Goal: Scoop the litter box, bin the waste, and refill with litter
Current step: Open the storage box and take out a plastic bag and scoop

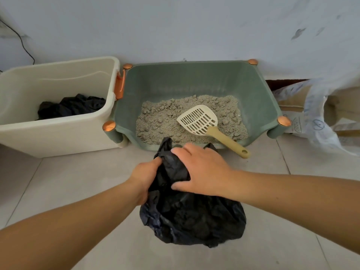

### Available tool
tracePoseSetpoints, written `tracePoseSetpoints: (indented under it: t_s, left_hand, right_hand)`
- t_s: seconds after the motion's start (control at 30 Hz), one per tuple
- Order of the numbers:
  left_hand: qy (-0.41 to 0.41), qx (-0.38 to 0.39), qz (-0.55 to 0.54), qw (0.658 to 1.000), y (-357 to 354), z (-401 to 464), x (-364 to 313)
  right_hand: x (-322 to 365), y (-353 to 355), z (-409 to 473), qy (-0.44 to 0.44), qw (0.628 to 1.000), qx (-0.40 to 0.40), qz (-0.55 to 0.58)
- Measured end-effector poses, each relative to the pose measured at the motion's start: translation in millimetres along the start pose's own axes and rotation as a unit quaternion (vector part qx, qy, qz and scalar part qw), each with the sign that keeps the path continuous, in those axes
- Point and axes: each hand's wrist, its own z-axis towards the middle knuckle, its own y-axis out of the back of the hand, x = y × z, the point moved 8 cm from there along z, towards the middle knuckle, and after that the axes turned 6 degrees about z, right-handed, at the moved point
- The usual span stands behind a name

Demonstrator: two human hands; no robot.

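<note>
Two hands on one black waste bag (191,217), centre foreground, sitting on tiled floor (78,172). Left hand (145,177) grips the gathered neck from the left side, fingers curled into the plastic. Right hand (202,172) lies over the top of the neck w/ fingers spread, thumb tucked at the near side; looks like pressing more than pinching. Bag belly is lumpy and full, bulging toward the camera.

Green litter box (194,84) directly behind bag, back edge against wall (175,26). Low front lip just beyond the bag's top; bag tip overlaps that lip in view, contact can't tell. Copper-coloured caps at corners. Grey litter (165,117) w/ clumps covers the box bottom. Cream slotted scoop (198,119) rests on litter, right of centre; tan handle runs out over the front lip, end hanging past it above the floor.

Cream bin (58,106) left of box, right wall touching the box's left corner area. Dark liner crumpled at bin bottom. Clear plastic litter sack (319,114) right of box, against wall.

Open floor: wide strip left of bag in front of bin, also right of bag, and near foreground.
</note>
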Motion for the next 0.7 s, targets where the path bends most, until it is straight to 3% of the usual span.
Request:
tracePoseSetpoints:
  t_s: [0.07, 0.2, 0.3, 0.37, 0.43, 0.47, 0.53, 0.57, 0.7]
  left_hand:
    - [-0.021, -0.028, 0.019, 0.999, 5.6, -0.8, -4.1]
    - [-0.060, -0.049, 0.130, 0.988, 21.9, -0.2, -14.7]
    - [-0.021, -0.026, 0.193, 0.981, 31.7, 6.8, -7.2]
    - [-0.002, -0.023, 0.220, 0.975, 33.4, 11.2, -2.2]
    - [0.002, -0.025, 0.245, 0.969, 31.8, 15.3, 0.8]
    - [0.003, -0.020, 0.252, 0.967, 29.0, 16.2, 1.5]
    - [0.003, -0.007, 0.257, 0.966, 21.8, 16.9, 2.0]
    - [0.002, -0.002, 0.257, 0.966, 18.9, 17.4, 1.5]
    - [0.012, 0.018, 0.256, 0.966, 21.9, 17.2, -1.7]
  right_hand:
    - [-7.4, -21.4, 0.2, -0.022, 0.998, 0.057, -0.035]
    - [-48.1, -21.0, 1.4, -0.073, 0.990, 0.083, -0.083]
    - [-61.7, -16.5, -6.4, -0.094, 0.988, 0.075, -0.095]
    - [-41.7, -2.0, -9.8, -0.009, 0.995, -0.026, -0.092]
    - [-3.6, 7.7, -20.4, 0.160, 0.974, -0.132, -0.088]
    - [13.3, 4.5, -27.3, 0.234, 0.959, -0.140, -0.079]
    - [33.8, -19.2, -37.6, 0.330, 0.936, -0.081, -0.086]
    - [36.2, -31.1, -38.6, 0.337, 0.935, -0.044, -0.104]
    - [-5.7, -66.1, -27.6, 0.167, 0.947, 0.150, -0.228]
